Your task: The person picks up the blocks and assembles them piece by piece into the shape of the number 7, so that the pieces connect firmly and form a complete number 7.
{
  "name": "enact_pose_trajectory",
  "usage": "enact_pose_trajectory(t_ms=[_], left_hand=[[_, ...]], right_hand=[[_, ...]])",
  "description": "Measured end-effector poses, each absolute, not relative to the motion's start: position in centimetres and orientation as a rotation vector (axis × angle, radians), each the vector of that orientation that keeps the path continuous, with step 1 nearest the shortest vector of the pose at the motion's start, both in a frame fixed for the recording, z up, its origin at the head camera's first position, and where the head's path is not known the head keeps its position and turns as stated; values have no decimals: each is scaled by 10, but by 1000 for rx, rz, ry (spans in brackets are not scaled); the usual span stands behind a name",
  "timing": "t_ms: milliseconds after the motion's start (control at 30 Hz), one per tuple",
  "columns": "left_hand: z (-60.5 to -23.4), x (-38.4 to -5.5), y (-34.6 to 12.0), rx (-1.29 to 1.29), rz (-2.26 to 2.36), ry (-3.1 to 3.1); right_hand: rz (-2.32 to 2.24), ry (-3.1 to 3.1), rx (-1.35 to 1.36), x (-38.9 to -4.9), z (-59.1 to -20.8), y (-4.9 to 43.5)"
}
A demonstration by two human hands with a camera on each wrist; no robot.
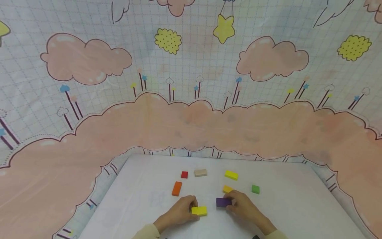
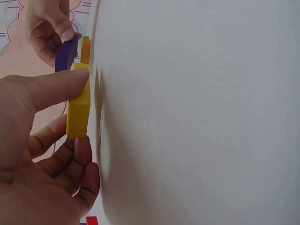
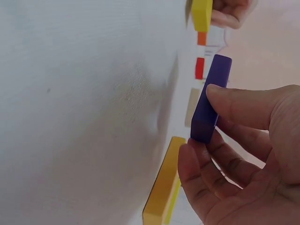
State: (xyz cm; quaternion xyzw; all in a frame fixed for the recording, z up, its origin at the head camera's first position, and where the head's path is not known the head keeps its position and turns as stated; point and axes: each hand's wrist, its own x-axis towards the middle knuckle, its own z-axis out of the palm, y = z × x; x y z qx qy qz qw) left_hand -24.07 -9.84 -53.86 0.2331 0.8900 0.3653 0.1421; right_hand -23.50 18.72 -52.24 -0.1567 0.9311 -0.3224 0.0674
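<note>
My left hand [image 1: 182,210] pinches a yellow block [image 1: 199,211] between thumb and fingers, low over the white table. In the left wrist view the thumb lies along one side of that yellow block [image 2: 78,105], with fingertips at its lower end. To the right, my right hand [image 1: 243,207] grips a purple block [image 1: 223,202] by its right end. The right wrist view shows the thumb pressed on the purple block [image 3: 211,101] and fingers beneath it. A small gap separates the two held blocks. Just behind the right hand lies an orange-yellow block [image 1: 227,189], partly hidden by its fingers.
On the white table [image 1: 143,205] lie an orange block [image 1: 176,188], a small red block [image 1: 184,174], a beige block [image 1: 200,172], another yellow block [image 1: 231,175] and a green block [image 1: 255,189]. A patterned cloth [image 1: 191,126] rises behind and around the table.
</note>
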Motion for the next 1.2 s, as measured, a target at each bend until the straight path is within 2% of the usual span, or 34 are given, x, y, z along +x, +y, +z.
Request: enact_pose_trajectory(t_ms=[1200], left_hand=[[-540, -233, -67, 540, 967, 2645]], right_hand=[[-859, 2811, -678, -248, -531, 175]])
